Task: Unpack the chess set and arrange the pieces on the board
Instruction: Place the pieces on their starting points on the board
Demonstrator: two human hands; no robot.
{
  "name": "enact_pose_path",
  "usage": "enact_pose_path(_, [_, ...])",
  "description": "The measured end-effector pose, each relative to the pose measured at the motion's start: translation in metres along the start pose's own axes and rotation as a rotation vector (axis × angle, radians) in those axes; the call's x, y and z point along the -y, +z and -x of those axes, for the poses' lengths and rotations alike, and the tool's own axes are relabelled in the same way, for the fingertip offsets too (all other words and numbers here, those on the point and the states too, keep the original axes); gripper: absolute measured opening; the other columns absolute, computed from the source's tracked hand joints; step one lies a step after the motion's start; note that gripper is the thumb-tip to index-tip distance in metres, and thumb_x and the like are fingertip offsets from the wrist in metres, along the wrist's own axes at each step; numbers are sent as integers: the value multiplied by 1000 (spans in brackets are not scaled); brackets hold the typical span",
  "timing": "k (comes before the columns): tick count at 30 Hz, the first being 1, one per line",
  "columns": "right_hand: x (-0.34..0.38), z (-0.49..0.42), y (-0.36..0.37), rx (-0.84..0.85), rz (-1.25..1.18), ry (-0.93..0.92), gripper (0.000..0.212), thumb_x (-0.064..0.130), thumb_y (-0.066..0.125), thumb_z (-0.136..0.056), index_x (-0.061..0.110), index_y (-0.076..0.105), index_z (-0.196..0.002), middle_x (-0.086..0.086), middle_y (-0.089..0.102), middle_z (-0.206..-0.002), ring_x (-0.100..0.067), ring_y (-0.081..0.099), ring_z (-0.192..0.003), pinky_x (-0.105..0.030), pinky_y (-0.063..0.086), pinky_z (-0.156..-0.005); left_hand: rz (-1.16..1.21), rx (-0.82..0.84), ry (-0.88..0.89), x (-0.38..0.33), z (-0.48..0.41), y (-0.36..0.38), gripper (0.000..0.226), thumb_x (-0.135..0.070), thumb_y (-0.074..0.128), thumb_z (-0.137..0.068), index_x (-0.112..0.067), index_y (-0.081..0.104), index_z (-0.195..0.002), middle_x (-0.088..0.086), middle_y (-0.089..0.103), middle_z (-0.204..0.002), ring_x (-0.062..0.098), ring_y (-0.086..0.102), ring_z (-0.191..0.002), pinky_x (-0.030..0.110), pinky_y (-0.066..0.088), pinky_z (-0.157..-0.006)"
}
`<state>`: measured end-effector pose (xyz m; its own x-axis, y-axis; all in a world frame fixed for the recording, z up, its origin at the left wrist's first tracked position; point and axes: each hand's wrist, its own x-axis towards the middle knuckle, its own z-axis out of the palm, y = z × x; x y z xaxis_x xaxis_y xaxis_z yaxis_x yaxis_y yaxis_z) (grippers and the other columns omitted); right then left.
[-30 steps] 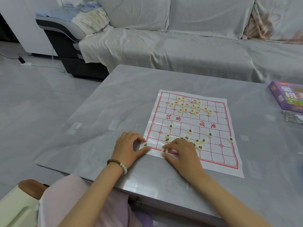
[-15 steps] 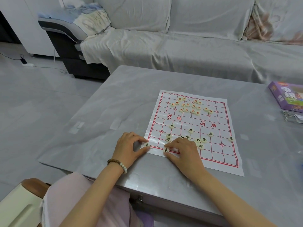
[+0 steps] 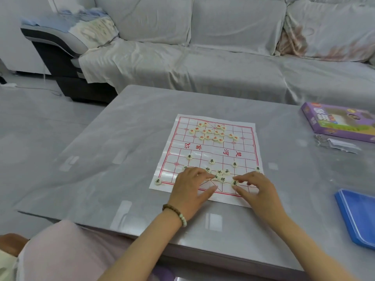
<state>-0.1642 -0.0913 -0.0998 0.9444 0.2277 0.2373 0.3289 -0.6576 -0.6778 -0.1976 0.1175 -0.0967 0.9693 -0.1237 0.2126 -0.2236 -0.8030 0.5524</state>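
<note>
A white paper board (image 3: 246, 138) with red grid lines lies on the grey table (image 3: 125, 126). Several cream discs with red characters (image 3: 213, 132) cluster at its far end. Discs with black characters (image 3: 212, 161) are spread over the near half, and one sits on the near left corner (image 3: 158, 181). My left hand (image 3: 190, 187) lies over the near edge, its index fingertip touching a disc (image 3: 215, 176) in the middle group, thumb held apart. My right hand (image 3: 256, 189) pinches a black-character disc (image 3: 234, 182) between thumb and forefinger, low over the near rows.
A purple game box (image 3: 341, 122) lies at the table's far right with a small clear bag (image 3: 336, 144) in front of it. A blue tray (image 3: 359, 216) sits at the right edge. A covered sofa (image 3: 223, 63) runs behind the table.
My left hand let go of the disc on the near left corner and moved right to the middle group. My right hand moved right along the near rows with its disc.
</note>
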Motion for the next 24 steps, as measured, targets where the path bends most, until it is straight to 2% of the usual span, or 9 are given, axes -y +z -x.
enact_pose_path(4, [-37,19,-31,-19,40,86,19,26,73,-78,36,67,-93,24,58,-90,-3,54,-85,-34,47,-83,-19,142,130,-32,-3,38,56,-55,28,-91,-27,43,-136,-9,41,-142,10,30,-133,18,10,-107])
enact_pose_path(9, [-63,37,-48,29,63,65,25,26,74,-78,43,66,-94,21,57,-90,-1,51,-91,-27,43,-81,-111,279,216,-43,-5,60,60,-50,18,-91,-24,28,-145,-8,24,-152,10,13,-141,16,-7,-108])
enact_pose_path(14, [-66,36,-44,30,56,45,20,32,73,-77,40,70,-96,21,56,-90,-3,52,-92,-30,43,-84,-189,344,252,-44,-4,65,54,-49,19,-97,-26,19,-147,-10,13,-155,8,4,-143,21,-8,-112])
enact_pose_path(18, [-66,35,-42,34,48,16,24,37,74,-76,42,67,-99,23,57,-92,-1,52,-92,-32,44,-84,-203,338,259,-43,-3,65,63,-55,9,-91,-28,18,-147,-12,13,-155,6,2,-142,19,-11,-110])
enact_pose_path(22, [-66,35,-41,2,42,27,25,39,75,-73,40,67,-97,24,56,-92,0,53,-91,-30,44,-83,-186,327,247,-43,-4,65,53,-49,20,-98,-30,17,-147,-14,12,-154,4,2,-142,17,-12,-109])
enact_pose_path(24, [-65,35,-40,-7,44,30,22,35,76,-74,39,68,-94,22,56,-90,0,52,-90,-28,43,-83,-181,327,246,-43,-4,65,54,-52,18,-97,-30,17,-147,-14,12,-154,3,2,-142,16,-13,-108])
